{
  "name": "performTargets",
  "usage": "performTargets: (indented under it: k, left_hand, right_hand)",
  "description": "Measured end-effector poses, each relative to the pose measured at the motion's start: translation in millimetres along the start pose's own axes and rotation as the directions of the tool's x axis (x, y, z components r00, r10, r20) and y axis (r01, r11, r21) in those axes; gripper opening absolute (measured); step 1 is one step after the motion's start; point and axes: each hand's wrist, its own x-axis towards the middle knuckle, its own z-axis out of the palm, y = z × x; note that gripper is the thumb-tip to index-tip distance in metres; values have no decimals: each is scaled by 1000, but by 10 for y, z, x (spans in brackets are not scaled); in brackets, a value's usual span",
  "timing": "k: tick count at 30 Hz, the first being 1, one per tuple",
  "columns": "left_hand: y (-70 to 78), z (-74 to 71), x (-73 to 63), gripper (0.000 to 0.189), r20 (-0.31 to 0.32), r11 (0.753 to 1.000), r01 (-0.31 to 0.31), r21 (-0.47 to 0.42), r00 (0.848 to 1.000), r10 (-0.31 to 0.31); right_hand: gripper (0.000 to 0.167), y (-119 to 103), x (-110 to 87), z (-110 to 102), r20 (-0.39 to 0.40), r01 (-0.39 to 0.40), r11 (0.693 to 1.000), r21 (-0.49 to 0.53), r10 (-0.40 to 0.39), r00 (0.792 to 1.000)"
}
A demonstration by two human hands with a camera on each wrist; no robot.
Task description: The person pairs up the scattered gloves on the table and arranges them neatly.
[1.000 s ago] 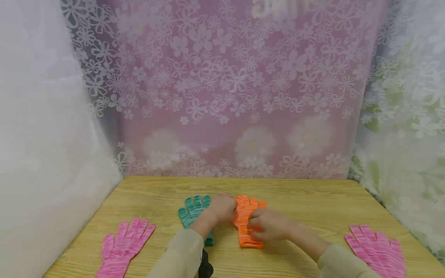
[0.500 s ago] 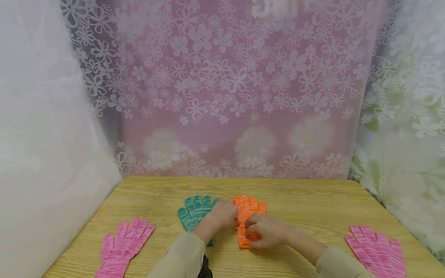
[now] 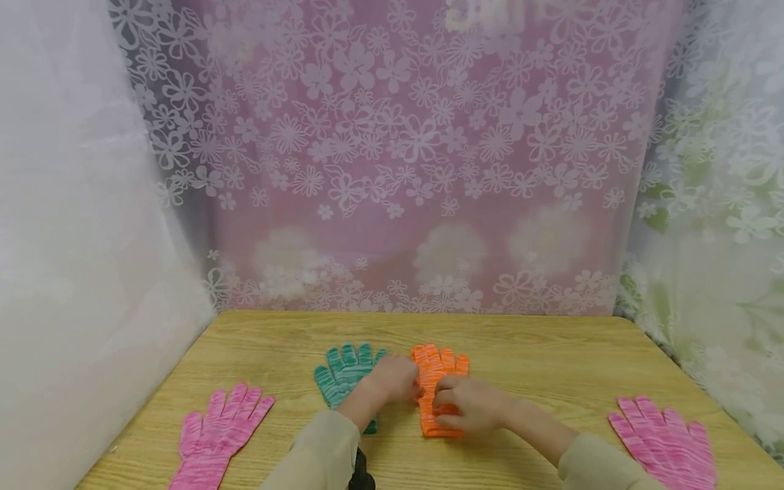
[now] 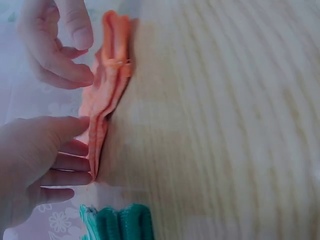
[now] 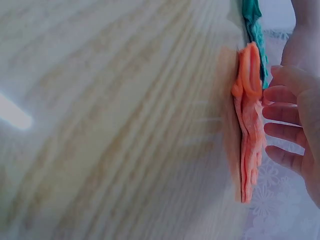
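Note:
An orange knit glove (image 3: pixel 431 371) lies flat near the middle of the table, its fingers pointing to the far side and its cuff toward me. My left hand (image 3: pixel 395 378) is at the glove's left edge, with extended fingers right against the knit in the left wrist view. My right hand (image 3: pixel 471 403) hovers over the glove's right side and cuff. Its fingers are loosely bent and grip nothing; in the right wrist view the fingertips (image 5: pixel 274 94) are close over the cuff. A green glove (image 3: pixel 343 374) lies to the left, partly hidden under my left forearm.
A pink glove (image 3: pixel 214 435) lies at the front left of the wooden table (image 3: pixel 539 354), and another pink glove (image 3: pixel 667 442) at the front right. A small black object (image 3: pixel 361 473) shows beside my left sleeve. Floral curtains (image 3: pixel 416 170) hang behind and at both sides.
My left hand has come slightly nearer along the orange glove's edge, uncovering more of the green glove's fingers. My right hand dipped to the cuff, then rose a little. The gloves lie nearly as before.

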Motion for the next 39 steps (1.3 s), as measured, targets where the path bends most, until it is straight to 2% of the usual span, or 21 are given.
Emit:
performTargets:
  k: [4, 6, 9, 12, 17, 20, 22, 26, 28, 34, 39]
  left_hand:
    - [-33, -54, 29, 45, -54, 996, 71, -50, 996, -74]
    - [-64, -75, 57, 46, -83, 991, 101, -92, 991, -109]
    - [-108, -84, 95, 44, -119, 986, 129, -104, 983, -141]
    - [-129, -87, 138, 43, -149, 988, 142, -68, 977, -151]
    - [-128, -83, 214, 37, -172, 985, 172, -25, 970, -174]
    - [-111, -75, 295, 24, -153, 980, 201, 2, 968, -198]
    - [-93, -64, 346, 15, -102, 975, 221, 19, 970, -218]
    - [-49, -25, 415, 36, 26, 968, 247, 45, 968, -249]
    - [-31, -1, 436, 40, 62, 967, 247, 54, 966, -250]
    - [-16, 59, 483, 30, 50, 970, 221, 98, 973, -226]
    - [-31, 101, 511, 23, 14, 975, 211, 70, 977, -213]
  right_hand:
    - [9, 75, -41, -39, -44, -73, 997, -32, 72, 996]
    - [6, 120, -56, -42, -72, -90, 993, -70, 85, 994]
    - [7, 177, -74, -6, -103, -109, 987, -121, 96, 990]
    - [11, 217, -90, 16, -124, -125, 979, -162, 105, 987]
    - [10, 218, -90, 16, -79, -224, 963, -150, 214, 974]
    - [9, 236, -96, 31, -65, -249, 957, -149, 241, 968]
    - [9, 249, -101, 47, -62, -245, 959, -142, 238, 969]
    - [10, 260, -103, 68, -52, -235, 966, -107, 230, 972]
    - [10, 258, -101, 70, -49, -236, 967, -94, 232, 971]
    - [9, 250, -96, 58, -47, -229, 969, -95, 226, 973]
    - [9, 239, -98, 57, -57, -210, 972, -109, 204, 977]
